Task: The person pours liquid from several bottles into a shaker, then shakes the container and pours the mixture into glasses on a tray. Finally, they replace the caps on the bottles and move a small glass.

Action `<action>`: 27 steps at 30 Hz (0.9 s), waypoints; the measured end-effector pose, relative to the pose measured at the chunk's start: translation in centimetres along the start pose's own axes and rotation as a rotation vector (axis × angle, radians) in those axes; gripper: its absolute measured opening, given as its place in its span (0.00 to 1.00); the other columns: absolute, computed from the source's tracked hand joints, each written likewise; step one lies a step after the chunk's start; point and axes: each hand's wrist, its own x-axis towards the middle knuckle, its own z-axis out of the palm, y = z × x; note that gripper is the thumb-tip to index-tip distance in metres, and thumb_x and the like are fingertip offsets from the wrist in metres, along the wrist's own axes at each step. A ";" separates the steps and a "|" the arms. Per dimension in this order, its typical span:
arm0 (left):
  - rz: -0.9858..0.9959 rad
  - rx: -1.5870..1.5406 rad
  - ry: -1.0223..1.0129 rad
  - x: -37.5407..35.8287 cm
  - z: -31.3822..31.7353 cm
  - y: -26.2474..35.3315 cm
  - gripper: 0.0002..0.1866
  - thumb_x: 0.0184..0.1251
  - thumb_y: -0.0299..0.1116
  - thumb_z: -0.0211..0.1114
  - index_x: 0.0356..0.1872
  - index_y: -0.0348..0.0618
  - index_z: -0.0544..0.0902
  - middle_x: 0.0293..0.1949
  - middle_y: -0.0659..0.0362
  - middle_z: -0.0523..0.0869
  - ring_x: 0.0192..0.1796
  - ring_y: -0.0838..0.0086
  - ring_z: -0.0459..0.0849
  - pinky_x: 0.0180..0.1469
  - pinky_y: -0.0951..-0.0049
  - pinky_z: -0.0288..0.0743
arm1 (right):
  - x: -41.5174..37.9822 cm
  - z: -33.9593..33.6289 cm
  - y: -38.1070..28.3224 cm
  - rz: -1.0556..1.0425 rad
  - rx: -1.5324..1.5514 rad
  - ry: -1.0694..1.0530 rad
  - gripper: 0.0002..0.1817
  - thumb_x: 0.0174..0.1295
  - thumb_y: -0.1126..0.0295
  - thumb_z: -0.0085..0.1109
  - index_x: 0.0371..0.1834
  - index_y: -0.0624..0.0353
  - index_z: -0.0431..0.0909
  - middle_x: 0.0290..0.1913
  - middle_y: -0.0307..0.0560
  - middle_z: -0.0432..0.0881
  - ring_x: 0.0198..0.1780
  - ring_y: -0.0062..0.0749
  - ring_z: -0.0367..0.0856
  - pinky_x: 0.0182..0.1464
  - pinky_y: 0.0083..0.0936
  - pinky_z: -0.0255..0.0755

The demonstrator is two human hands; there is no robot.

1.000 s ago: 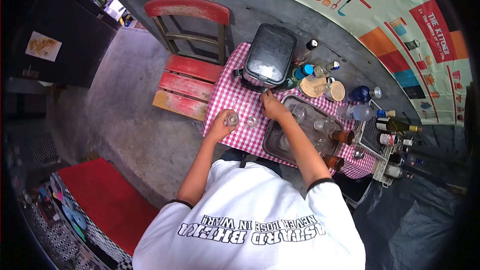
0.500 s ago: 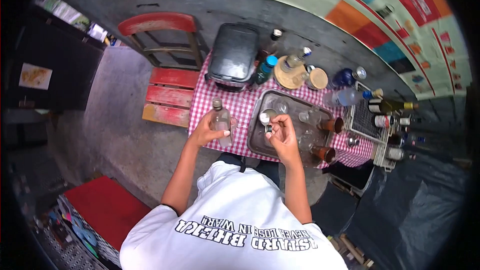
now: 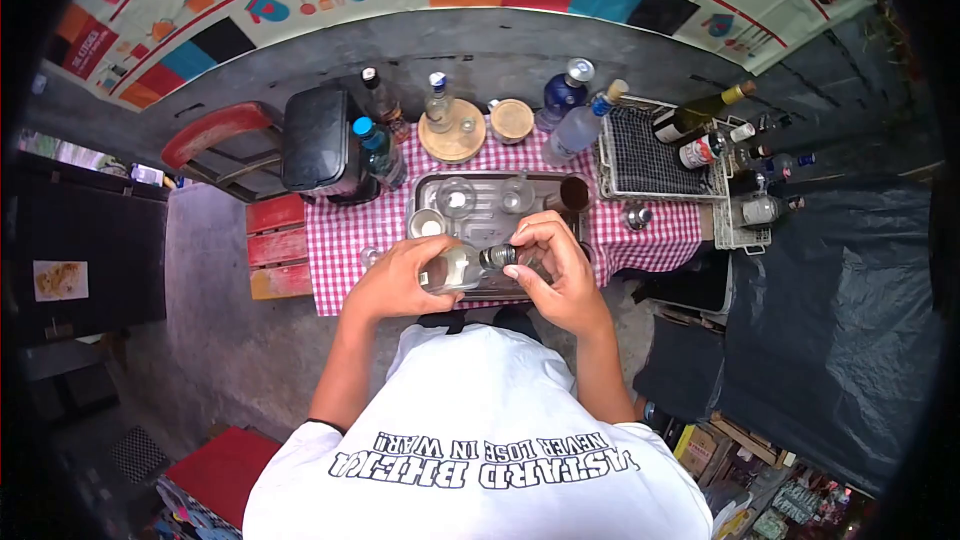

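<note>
My left hand [image 3: 392,278] is wrapped round a small clear glass bottle [image 3: 452,270], tipped on its side with the neck toward the right. At that neck, the thumb and fingers of my right hand [image 3: 565,278] pinch a dark screw cap [image 3: 497,256]. Both hands are over the front of a dark tray [image 3: 488,230]. Behind the bottle on the tray are a clear glass [image 3: 457,197], another clear glass [image 3: 516,196] and a brown tumbler [image 3: 573,196]. Near my left fingers is a round cup [image 3: 428,224] with something pale inside.
A checkered cloth [image 3: 335,240] covers the table. Along its back stand a black bin [image 3: 322,145], a blue-capped bottle [image 3: 380,155], a bottle on a wooden board [image 3: 452,145], a lidded jar [image 3: 511,121] and blue bottles [image 3: 566,95]. Right, a wire basket [image 3: 640,155] stands by several bottles.
The bottle has gone from upright at the left to lying over the tray, and the cap in my right hand has come to its neck. The view has turned.
</note>
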 end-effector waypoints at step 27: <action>-0.106 -0.096 -0.347 5.4 10.3 9.0 0.28 0.43 0.36 0.77 0.49 0.39 0.80 0.35 0.57 0.85 0.36 0.72 0.83 0.40 0.69 0.76 | -5.3 -16.3 0.0 -0.161 -0.281 -0.265 0.15 0.56 0.75 0.69 0.47 0.64 0.79 0.45 0.53 0.80 0.47 0.44 0.82 0.48 0.32 0.76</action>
